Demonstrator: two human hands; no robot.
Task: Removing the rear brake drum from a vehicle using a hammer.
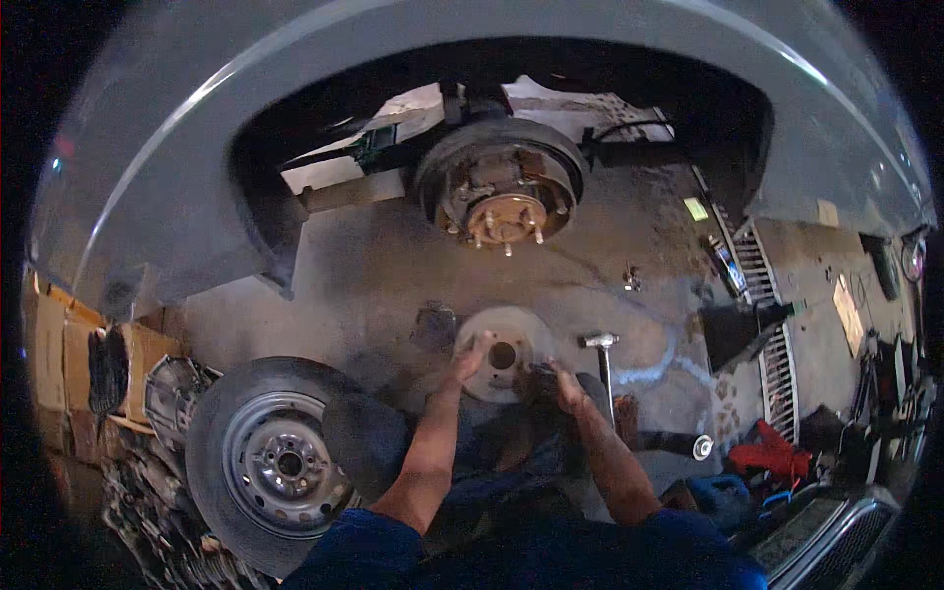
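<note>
A round grey brake drum [503, 326] with a dark centre hole faces up between my knees. My left hand [476, 356] holds its left side, with the fingers over its face. At the drum's right edge, my right hand [565, 385] is closed around something small and dark, too blurred to name. Ahead, under the wheel arch, is a rusty wheel hub [506, 218] with bare studs. Dark brake parts and a round backing plate [433, 187] surround it. A hammer [604, 369] lies to the right of my right hand, its head pointing away from me.
A tyre on a steel rim [287, 462] lies at my left, beside a pile of dark metal parts [162, 511]. The grey car fender [157, 167] arches overhead. To the right are a floor grate [780, 383], a red cloth [772, 454] and a spray can [726, 264].
</note>
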